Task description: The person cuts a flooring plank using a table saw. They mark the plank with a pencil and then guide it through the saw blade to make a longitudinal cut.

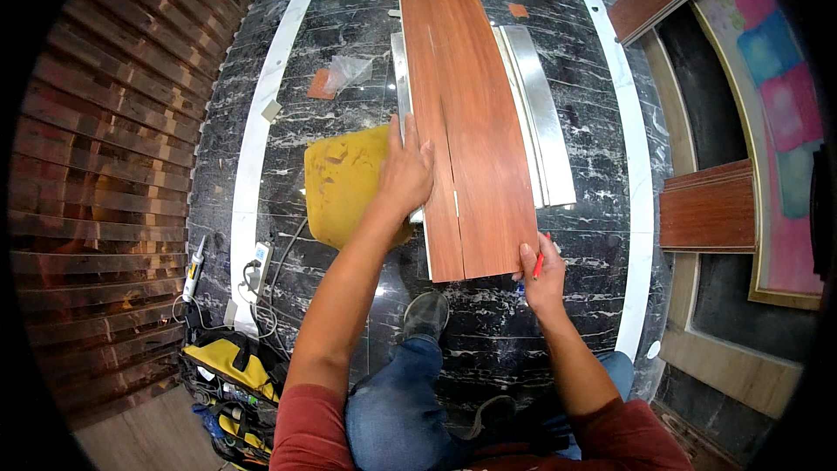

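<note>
A long reddish-brown wood-look plank (493, 157) stretches away from me, its near end close to my knees. A thin dark line runs lengthwise along its near part, with a small pale gap in it. My left hand (408, 170) grips the plank's left edge, thumb on the top face and fingers pointing forward along the side. At the near right corner, my right hand (542, 279) is closed on a red pencil (538, 267), its fingers also against the plank's corner. Something small and blue shows beside that hand, too little to name.
Metal strips (542, 113) lie beneath the plank, beside a yellow stool-like block (344, 183). At left are a power strip (255, 275) with cables, a caulking tube (193, 270) and a black-yellow tool bag (231, 366). More planks (708, 208) lie at right. A plastic scrap (347, 72) is on the dark floor.
</note>
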`<state>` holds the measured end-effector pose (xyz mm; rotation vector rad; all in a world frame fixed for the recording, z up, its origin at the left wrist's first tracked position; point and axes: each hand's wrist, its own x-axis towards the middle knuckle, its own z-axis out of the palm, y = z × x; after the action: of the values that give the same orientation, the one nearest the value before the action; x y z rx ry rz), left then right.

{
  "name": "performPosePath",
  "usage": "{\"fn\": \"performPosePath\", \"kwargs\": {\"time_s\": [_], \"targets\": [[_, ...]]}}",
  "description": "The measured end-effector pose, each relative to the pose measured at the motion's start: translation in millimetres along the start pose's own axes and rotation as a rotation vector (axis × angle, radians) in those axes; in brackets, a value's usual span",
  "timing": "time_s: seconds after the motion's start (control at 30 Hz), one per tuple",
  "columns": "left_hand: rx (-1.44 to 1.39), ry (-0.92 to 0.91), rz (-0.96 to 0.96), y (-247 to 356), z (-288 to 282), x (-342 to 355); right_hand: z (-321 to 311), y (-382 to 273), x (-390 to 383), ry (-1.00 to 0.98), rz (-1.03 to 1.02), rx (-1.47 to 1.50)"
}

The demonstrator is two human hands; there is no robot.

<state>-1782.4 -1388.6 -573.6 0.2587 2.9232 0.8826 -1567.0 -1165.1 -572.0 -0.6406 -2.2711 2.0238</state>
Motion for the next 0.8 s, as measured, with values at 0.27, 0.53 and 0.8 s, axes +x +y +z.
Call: {"fn": "performPosePath", "kwargs": {"time_s": [0.27, 0.53, 0.8], "targets": [[0.013, 0.022, -0.015, -2.0, 4.7, -9.7, -1.2, 5.2, -9.4, -0.007, 0.000, -0.001], [0.003, 0.033, 0.005, -2.3, 5.9, -19.2, -1.6, 1.8, -18.9, 0.011, -0.007, -0.016], [-0.003, 0.020, 0.009, 1.2, 4.4, -29.6, -7.6, -0.2, -28.3, -0.002, 0.058, -0.043]]}}
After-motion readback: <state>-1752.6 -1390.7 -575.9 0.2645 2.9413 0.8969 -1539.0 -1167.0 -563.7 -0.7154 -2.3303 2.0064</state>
